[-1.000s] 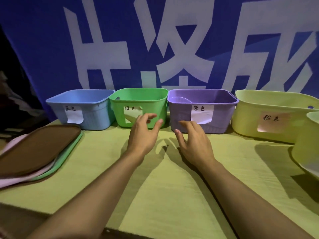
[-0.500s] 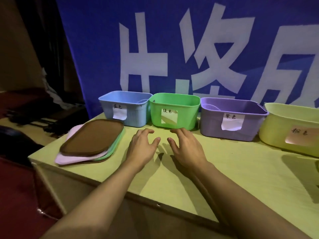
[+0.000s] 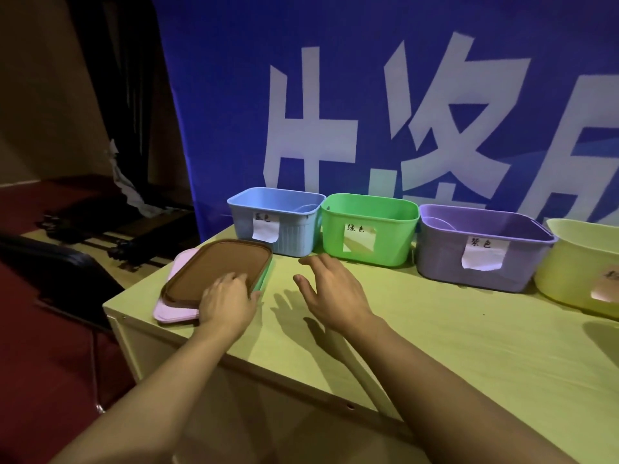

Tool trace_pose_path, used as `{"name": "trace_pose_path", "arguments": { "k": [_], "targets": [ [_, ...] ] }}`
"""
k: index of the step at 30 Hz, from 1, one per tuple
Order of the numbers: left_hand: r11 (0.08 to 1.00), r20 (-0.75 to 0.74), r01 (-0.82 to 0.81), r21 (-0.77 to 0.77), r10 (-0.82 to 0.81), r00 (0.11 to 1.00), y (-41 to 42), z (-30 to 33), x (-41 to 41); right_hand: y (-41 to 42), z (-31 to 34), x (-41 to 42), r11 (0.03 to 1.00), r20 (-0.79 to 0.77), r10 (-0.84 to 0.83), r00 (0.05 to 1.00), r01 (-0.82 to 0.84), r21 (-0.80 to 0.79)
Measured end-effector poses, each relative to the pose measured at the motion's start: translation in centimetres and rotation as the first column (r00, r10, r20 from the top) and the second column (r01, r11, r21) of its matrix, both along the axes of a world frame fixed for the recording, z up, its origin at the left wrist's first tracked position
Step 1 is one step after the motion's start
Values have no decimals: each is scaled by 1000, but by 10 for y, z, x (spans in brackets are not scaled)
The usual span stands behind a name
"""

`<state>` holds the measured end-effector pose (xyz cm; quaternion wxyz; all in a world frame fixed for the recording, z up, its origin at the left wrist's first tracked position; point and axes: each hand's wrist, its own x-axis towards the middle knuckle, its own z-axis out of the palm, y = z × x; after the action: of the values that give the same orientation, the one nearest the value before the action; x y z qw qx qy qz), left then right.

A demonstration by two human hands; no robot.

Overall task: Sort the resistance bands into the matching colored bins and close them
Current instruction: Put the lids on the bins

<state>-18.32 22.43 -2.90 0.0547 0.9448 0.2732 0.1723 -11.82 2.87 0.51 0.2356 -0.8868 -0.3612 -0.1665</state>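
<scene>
Head view gives me both hands over the near-left part of the table (image 3: 452, 329). My left hand (image 3: 227, 301) lies on the near right corner of the brown lid (image 3: 214, 269), fingers bent over its rim and thumb at the edge of the green lid (image 3: 264, 279) beneath; I cannot tell whether it truly grips the lid or only rests there. My right hand (image 3: 335, 289) hovers just right of the stack, fingers spread and relaxed, holding nothing.

Under the brown lid I see the green one and a pink lid (image 3: 170, 309) poking out at the near left corner of the table. The tabletop is pale yellow-green, with my hands' shadows on it.

Along the far edge stand the open bins, each with a paper label: blue bin (image 3: 288, 232) just beyond the lid stack, green bin (image 3: 368, 229) beyond my right hand, purple bin (image 3: 482, 252) further right, and a yellow bin (image 3: 579, 272) cut off at the right edge. A pale band seems to show inside the blue and purple bins.

Behind them hangs a blue banner (image 3: 234, 95) with large white characters. Left of the table are a dark chair (image 3: 67, 272) and red floor (image 3: 40, 380).
</scene>
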Motion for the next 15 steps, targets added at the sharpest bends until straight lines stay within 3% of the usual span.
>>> {"name": "trace_pose_path", "arguments": {
  "k": [4, 7, 11, 15],
  "targets": [
    [1000, -7, 14, 21, -14, 1000, -2, -2, -3, -5, 7, -1, 1000, 16, 4, 1000, -4, -12],
    [993, 104, 47, 108, -58, 993, -7, 8, -9, -13, 13, -1, 1000, 29, 11, 1000, -11, -3],
    [958, 267, 150, 244, -214, 940, -19, 37, -15, -29, 27, 6, 1000, 88, 13, 996, -15, 20],
    [847, 221, 368, 385, -472, 854, -46, 71, -9, -52, 57, 12, 997, 165, 66, 984, -72, 31]
  ]
}}
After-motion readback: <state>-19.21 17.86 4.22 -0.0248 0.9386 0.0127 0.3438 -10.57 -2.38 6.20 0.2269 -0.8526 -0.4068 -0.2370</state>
